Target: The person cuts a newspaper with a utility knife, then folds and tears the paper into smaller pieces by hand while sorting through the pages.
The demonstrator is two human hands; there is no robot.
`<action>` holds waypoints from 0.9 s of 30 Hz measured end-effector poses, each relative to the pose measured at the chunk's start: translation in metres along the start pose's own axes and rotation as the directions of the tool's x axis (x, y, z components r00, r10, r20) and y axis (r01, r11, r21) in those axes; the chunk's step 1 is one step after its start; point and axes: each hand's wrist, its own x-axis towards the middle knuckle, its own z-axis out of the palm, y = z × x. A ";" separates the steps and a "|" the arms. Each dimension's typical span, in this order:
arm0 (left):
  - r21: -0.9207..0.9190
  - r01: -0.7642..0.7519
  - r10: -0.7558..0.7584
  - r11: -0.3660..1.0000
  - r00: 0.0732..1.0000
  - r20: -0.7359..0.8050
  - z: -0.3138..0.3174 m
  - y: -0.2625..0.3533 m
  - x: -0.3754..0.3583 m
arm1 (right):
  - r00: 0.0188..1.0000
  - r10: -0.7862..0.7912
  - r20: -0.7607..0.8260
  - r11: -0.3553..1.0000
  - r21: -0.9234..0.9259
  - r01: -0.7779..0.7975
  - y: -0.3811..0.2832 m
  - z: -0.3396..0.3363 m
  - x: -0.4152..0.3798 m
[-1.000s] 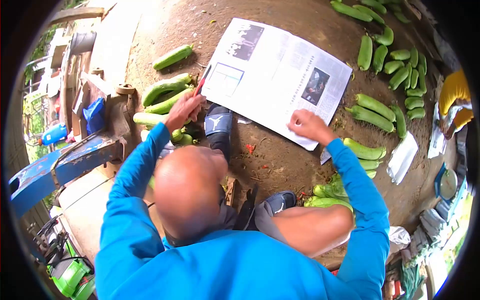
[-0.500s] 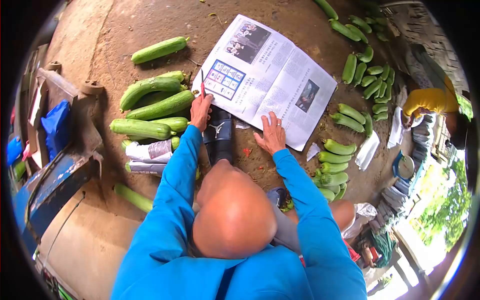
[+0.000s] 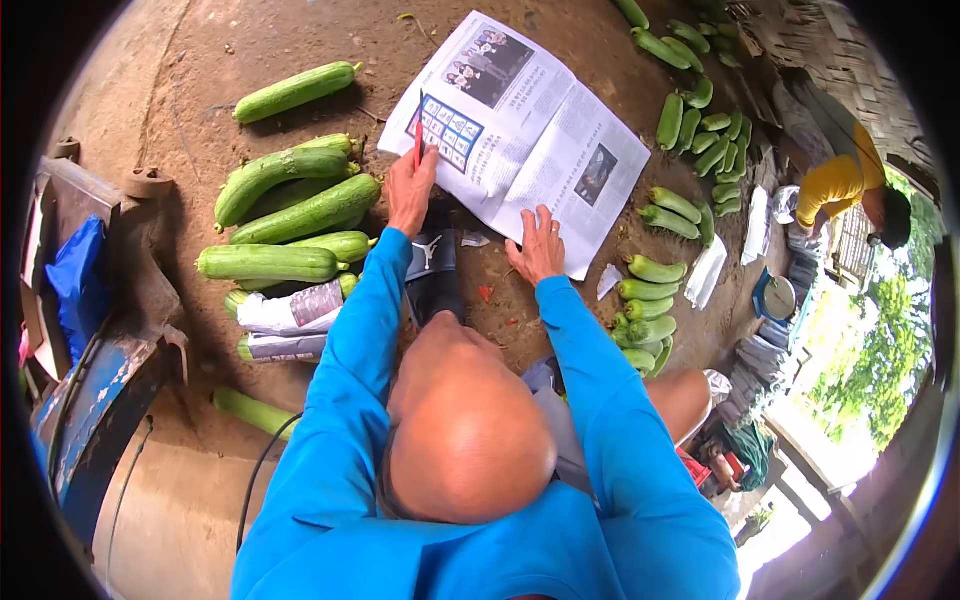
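Note:
An unfolded newspaper sheet (image 3: 530,160) with photos and print lies tilted on the dirt floor in front of me. My left hand (image 3: 410,192) is at its near left edge, closed round a thin red pointed tool (image 3: 419,143) whose exact kind I cannot make out. The tool's tip points away from me over the paper. My right hand (image 3: 538,246) rests on the near edge of the sheet, its fingers apart on the paper. Left of the sheet is a pile of long green gourds (image 3: 300,205); a single gourd (image 3: 297,92) lies beyond them.
Newspaper-wrapped gourds (image 3: 290,308) lie by my left forearm. Several gourds (image 3: 648,307) are grouped on the right, with more rows behind. A person in a yellow top (image 3: 835,185) bends at the far right. A rusty blue metal frame (image 3: 100,400) stands at the left.
My left hand has moved forward along the newspaper, bringing the red tool further over the sheet. My right hand stays at the near edge. The whole view has shifted slightly.

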 end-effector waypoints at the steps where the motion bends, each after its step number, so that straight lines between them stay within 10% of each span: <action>1: -0.042 -0.018 0.019 0.999 1.000 0.018 0.000 0.011 0.004 | 1.000 0.016 0.006 1.000 -0.005 -0.016 -0.001 -0.002 0.002; 10: 0.242 -0.530 0.498 0.813 0.848 0.184 0.014 0.101 0.010 | 0.995 0.076 0.061 0.963 0.253 -0.089 -0.003 0.014 0.033; 16: 0.264 -0.835 0.699 0.483 0.549 0.458 0.035 0.101 -0.028 | 0.999 -0.023 -0.025 0.785 0.619 0.034 -0.019 0.042 0.043; 17: 0.248 -0.875 0.713 0.416 0.483 0.509 0.043 0.095 -0.037 | 0.848 -0.392 -0.357 0.887 0.096 0.451 -0.024 0.053 0.041; 19: 0.197 -0.908 0.671 0.369 0.407 0.620 0.058 0.081 -0.051 | 0.845 -0.330 -0.421 0.861 0.232 0.452 -0.026 0.056 0.033; 20: 0.140 -0.934 0.618 0.329 0.325 0.716 0.064 0.073 -0.058 | 0.945 -0.135 -0.297 0.680 0.666 0.306 -0.026 0.054 0.027; 21: 0.145 -0.933 0.616 0.329 0.328 0.716 0.067 0.069 -0.067 | 0.998 0.048 -0.046 0.146 0.989 0.039 -0.025 0.052 0.020; 22: 0.126 -0.944 0.612 0.304 0.294 0.734 0.069 0.063 -0.074 | 0.981 0.132 0.144 -0.217 0.970 -0.113 -0.021 0.049 0.015; 27: 0.043 -0.949 0.537 0.312 0.213 0.816 0.079 0.028 -0.082 | 0.916 0.081 0.392 -0.671 0.702 -0.240 -0.005 0.050 0.008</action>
